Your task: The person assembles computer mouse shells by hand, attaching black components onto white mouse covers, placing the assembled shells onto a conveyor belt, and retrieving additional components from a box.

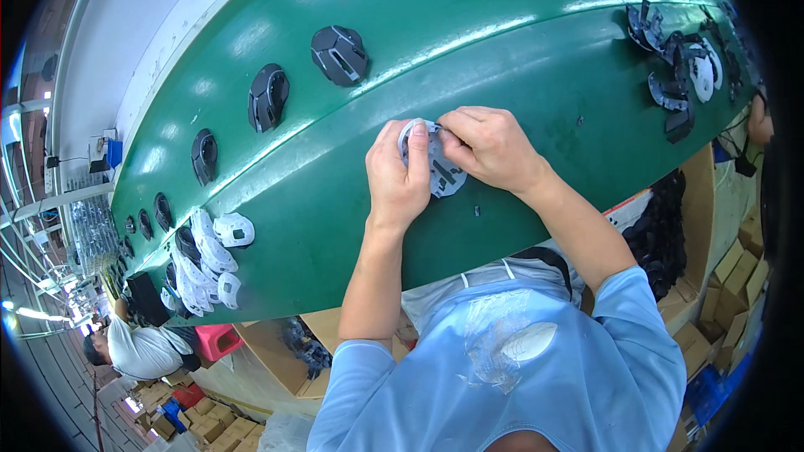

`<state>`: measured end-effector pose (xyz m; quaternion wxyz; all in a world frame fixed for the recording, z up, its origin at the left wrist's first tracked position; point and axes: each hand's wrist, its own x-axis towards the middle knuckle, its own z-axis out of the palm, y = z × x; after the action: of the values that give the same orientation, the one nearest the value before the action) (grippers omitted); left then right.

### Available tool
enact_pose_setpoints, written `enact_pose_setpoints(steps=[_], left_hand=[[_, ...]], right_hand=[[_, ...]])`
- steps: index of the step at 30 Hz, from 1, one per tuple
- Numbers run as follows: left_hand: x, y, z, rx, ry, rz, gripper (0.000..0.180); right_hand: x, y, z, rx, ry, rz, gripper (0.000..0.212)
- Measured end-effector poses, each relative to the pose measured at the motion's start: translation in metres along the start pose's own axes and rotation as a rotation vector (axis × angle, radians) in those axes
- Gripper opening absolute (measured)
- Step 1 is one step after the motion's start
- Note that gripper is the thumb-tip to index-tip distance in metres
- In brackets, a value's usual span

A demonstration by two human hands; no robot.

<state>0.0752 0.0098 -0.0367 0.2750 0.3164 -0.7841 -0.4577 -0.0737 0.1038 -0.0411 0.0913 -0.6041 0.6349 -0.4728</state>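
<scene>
left hand (397,174): fingers clamped on white shell (450,179) above green tabletop (335,247) | right hand (492,144): fingers curled at shell's upper-right edge, can't tell if gripping | small dark piece (477,211) just below shell; white pile (211,249) left, parts heap (672,50) right | shell top finger-hidden

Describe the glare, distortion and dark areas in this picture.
Head view: glare streaks the green table, brightest along its lengthwise ridge; head view: fisheye bends the table's edges, and the corners go black; head view: the white shell is partly hidden by the left hand and right hand.
</scene>
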Motion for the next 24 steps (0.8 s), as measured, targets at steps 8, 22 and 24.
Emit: enact_pose_setpoints(steps=[8,22,24], left_hand=[[-0.006,-0.013,0.018,-0.323,0.355,0.027,0.033],[-0.006,0.043,0.022,-1.208,0.216,-0.364,0.055],[0.012,0.043,0.020,-1.202,0.095,-0.493,0.052]], right_hand=[[-0.003,-0.004,0.010,-0.062,0.126,0.043,0.008],[-0.005,-0.016,-0.007,-0.041,0.324,-0.209,0.039],[-0.015,-0.028,-0.024,-0.084,0.202,-0.362,0.038]])
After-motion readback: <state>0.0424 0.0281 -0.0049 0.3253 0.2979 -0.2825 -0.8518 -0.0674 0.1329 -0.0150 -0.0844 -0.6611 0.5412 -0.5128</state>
